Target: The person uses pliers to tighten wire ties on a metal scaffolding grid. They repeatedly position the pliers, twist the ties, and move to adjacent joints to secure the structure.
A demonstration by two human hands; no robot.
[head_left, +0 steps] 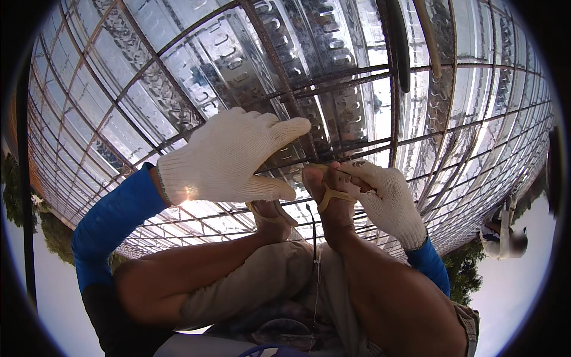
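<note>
Hands (223, 157) in knitted white gloves (391, 205) — over rough rebar grid (277, 64)

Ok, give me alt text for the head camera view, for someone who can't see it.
A white-gloved left hand is open above a grid of metal bars; the gloved right hand is beside the sandaled right foot. Shiny sheets show behind the bars.

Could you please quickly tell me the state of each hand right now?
Left hand: open, spread over the rebar mesh.
Right hand: partly curled beside the sandaled right foot; whether it holds anything cannot be told.
</note>
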